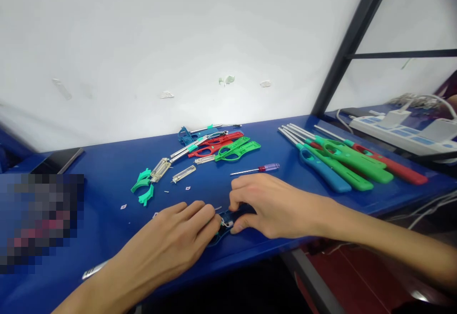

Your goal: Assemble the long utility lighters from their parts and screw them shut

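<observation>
so the dark blue lighter casing (230, 216) is on the blue table (107, 161) near its front edge, between both hands; right hand (267, 204) has thumb and forefinger pinching it, while the left hand (185, 228) lies over its other end, fingers close together and bent, tips hidden so can't tell how tight; purple-handled screwdriver (267, 167) sits just beyond the right hand; farther back there's a clear tank (183, 174), teal pieces (145, 195) and green shells (237, 150); whole lighters (324, 171) lie off to the right
</observation>
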Tool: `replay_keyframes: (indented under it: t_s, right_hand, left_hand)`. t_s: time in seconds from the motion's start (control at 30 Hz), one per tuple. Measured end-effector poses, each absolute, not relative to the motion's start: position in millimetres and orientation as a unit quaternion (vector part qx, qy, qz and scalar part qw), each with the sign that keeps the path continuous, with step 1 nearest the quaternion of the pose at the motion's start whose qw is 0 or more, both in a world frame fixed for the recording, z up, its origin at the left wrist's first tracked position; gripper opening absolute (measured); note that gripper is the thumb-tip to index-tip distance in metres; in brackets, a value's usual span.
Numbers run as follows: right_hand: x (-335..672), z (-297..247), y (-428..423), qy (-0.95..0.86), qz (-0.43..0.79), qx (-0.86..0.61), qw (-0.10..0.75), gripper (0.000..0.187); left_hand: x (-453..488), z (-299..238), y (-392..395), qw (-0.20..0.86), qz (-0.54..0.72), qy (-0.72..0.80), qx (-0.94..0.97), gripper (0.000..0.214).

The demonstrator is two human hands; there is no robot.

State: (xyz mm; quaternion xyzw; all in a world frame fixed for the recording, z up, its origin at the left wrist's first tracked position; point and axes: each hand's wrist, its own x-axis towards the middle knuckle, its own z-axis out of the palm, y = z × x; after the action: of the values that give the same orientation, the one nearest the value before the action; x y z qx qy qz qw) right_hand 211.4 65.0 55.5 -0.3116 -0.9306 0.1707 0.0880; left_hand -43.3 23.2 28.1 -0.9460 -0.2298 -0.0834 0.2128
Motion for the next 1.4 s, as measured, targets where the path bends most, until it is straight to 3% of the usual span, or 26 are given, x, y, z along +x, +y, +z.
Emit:
replay_keyframes:
  t_s: [0.4,0.83,1.13,1.4]
  right_hand:
    - [210,56,64,-0.934,0.154,-0.312,0.075,0.022]
    - [208,49,64,-0.937,0.16,-0.295,0.101,0.021]
    - [219,27,50,-0.909,0.17,-0.323,0.201,0.022]
    - [220,15,42,-0.873,0.236,-0.297,0.305,0.008]
  left_hand:
    - [-49,17,25,0.158,-0.094,-0.25,-0.951,0.033]
    - [-43,29,27,0.173,-0.072,-0.234,-0.954,0.032]
    - [-48,14,22,0.181,-0.084,-0.266,-0.943,0.035]
    - [-45,21,19,0.207,-0.076,-0.258,-0.941,0.035]
